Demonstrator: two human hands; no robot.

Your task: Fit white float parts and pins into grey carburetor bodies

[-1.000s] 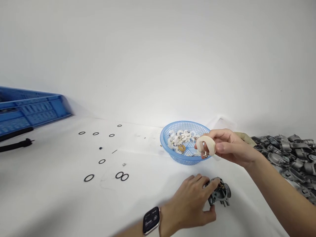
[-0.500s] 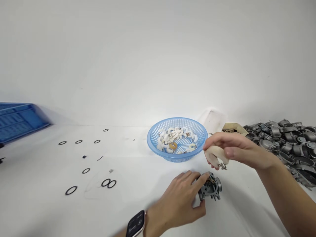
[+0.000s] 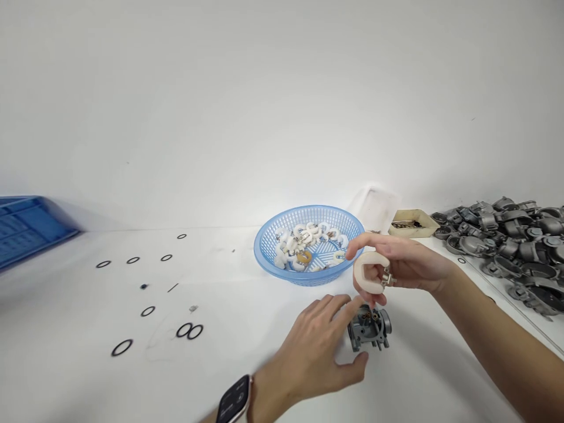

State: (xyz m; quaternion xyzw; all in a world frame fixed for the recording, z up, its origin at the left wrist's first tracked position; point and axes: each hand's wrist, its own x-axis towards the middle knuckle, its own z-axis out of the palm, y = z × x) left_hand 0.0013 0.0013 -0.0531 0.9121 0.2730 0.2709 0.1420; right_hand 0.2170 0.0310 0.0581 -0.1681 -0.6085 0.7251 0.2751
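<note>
A grey metal carburetor body [image 3: 370, 330] lies on the white table, its open side with brass parts facing up. My left hand [image 3: 315, 346], a watch on its wrist, rests against the body's left side, thumb and fingers apart around it. Above the body, my right hand [image 3: 396, 261] holds a white C-shaped float [image 3: 366, 273] between its fingers, with a small metal hinge piece toward the palm. Behind the hands is a blue round basket [image 3: 264, 261] with several white floats and one yellowish float [image 3: 304, 257].
Many grey carburetor parts [image 3: 520, 247] are heaped at the right. A cream tray [image 3: 412, 232] with small dark parts stands behind my right hand, beside a whitish sheet [image 3: 376, 208]. Several black rings [image 3: 122, 347] lie at the left, before a blue crate [image 3: 33, 229].
The float in my right hand has turned, its hinge now pointing right instead of down. Fingers of my right hand have shifted around it. The camera view has moved slightly.
</note>
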